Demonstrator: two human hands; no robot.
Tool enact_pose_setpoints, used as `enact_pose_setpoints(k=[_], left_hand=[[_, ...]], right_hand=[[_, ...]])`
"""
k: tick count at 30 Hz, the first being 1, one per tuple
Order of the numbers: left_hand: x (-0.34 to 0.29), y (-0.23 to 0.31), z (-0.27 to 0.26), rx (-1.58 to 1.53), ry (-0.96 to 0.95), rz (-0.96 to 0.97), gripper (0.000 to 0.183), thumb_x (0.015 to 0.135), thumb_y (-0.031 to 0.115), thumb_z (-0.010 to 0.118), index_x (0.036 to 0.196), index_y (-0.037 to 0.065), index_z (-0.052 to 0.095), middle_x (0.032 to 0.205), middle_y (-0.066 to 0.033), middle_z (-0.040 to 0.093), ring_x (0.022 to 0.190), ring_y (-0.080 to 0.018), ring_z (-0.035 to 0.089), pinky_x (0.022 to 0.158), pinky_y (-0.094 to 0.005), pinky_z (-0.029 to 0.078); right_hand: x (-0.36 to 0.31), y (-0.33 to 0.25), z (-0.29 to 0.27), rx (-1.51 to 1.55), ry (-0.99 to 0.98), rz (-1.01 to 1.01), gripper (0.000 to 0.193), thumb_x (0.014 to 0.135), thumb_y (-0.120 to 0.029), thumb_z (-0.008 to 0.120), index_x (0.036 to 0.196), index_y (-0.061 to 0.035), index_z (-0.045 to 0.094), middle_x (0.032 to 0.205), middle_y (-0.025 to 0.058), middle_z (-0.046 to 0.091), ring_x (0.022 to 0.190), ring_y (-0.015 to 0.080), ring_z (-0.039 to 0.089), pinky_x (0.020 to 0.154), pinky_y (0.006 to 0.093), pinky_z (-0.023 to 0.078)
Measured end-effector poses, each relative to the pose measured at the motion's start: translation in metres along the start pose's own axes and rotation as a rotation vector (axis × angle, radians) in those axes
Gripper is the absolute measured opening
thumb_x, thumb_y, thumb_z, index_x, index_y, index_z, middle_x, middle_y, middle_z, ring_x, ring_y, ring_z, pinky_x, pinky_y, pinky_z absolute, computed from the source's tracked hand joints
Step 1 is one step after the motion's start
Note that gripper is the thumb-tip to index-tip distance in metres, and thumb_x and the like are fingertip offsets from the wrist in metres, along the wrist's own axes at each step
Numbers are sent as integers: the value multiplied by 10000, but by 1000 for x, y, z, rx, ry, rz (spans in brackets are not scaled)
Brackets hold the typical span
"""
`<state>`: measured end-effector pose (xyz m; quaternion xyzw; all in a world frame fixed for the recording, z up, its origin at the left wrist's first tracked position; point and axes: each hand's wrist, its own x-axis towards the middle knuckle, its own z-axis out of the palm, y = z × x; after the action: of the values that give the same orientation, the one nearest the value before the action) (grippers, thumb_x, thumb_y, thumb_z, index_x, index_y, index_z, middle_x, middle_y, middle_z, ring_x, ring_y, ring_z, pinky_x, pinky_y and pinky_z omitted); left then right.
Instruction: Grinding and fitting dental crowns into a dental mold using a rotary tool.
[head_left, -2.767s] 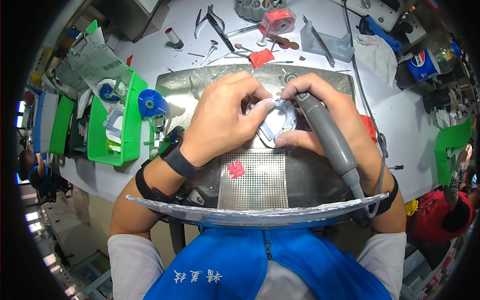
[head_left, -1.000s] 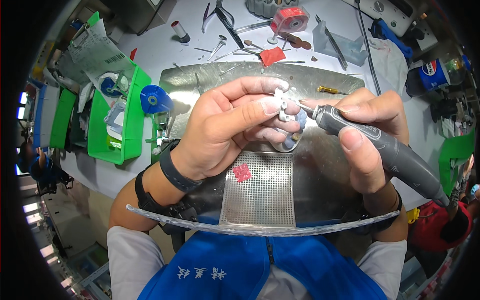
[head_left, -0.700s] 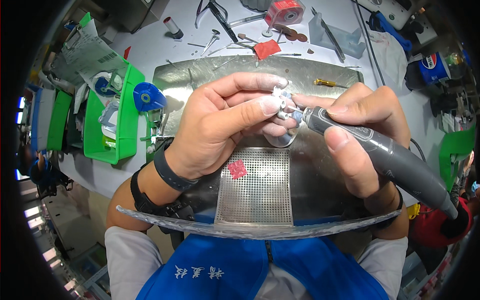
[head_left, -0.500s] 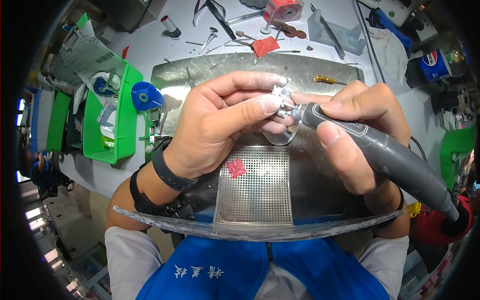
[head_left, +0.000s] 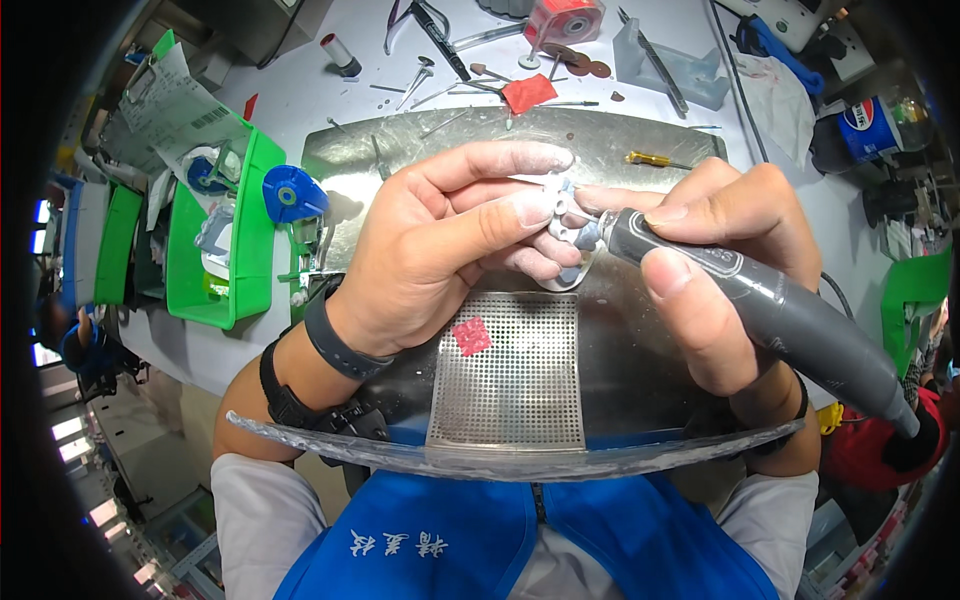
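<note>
My left hand [head_left: 425, 225] is closed around a small white, tooth-like piece [head_left: 563, 212] with holes in it, pinched between dusty fingertips. A dark grey rotary handpiece [head_left: 775, 305] lies across my right hand [head_left: 750, 235], gripped near its front end by thumb and fingers. Its thin bur [head_left: 583, 214] points left and reaches the white piece; whether it touches cannot be made out. Both hands are above a steel work plate [head_left: 640, 350]. Under them lies a perforated metal sheet [head_left: 510, 395] with a small red square [head_left: 472, 337] on it.
At left stands a green tray [head_left: 250, 270] with a blue tape dispenser [head_left: 295, 193] by its rim. Burs, brown discs [head_left: 578, 66] and a red scrap [head_left: 528, 94] lie at the back. A yellow-handled screwdriver [head_left: 650, 159] is behind my right hand. A clear shield edge [head_left: 510, 460] crosses the front.
The white piece has turned slightly in my left fingers, showing its holes more plainly. My right hand and the handpiece have shifted a little to the right.
</note>
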<state>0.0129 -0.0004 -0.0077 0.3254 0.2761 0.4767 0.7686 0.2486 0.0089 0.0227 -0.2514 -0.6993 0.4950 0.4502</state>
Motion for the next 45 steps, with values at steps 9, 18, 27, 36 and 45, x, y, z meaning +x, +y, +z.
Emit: enact_pose_setpoints(k=[9,18,27,36,45], left_hand=[[0,-1,5,77,62,-13,392,1000,-22,616,1386,-58,563,1042,-193,747,871,-199,746,812,-296,615],[-1,1,3,63,29,-33,413,996,-24,620,1400,-62,543,1109,-208,732,921,-217,743,830,-307,614],[0,-1,2,113,6,0,421,989,-17,614,1402,-52,539,1152,-202,717,1002,-227,717,863,-318,593],[1,5,-3,137,40,15,448,982,-1,633,1420,-43,548,1152,-195,725,981,-221,728,863,-307,602],[-4,8,8,139,52,-106,427,1017,28,606,1430,-47,530,1192,-192,716,1012,-222,743,837,-270,633]], right_hand=[[2,-6,5,-156,27,33,156,887,-41,624,1014,10,548,984,226,713,848,154,620,816,337,522],[-1,0,0,-76,36,43,182,896,-64,621,1043,6,539,999,222,708,827,140,593,786,317,505],[1,5,-5,-104,50,-39,194,909,-89,609,1059,9,536,943,165,637,864,167,629,863,338,517],[5,10,-14,-150,36,-76,197,918,-87,607,1076,3,532,949,172,657,923,213,675,888,376,546],[9,18,-3,-116,20,-221,161,924,-46,602,1068,-13,539,859,123,584,836,197,634,1065,592,516]])
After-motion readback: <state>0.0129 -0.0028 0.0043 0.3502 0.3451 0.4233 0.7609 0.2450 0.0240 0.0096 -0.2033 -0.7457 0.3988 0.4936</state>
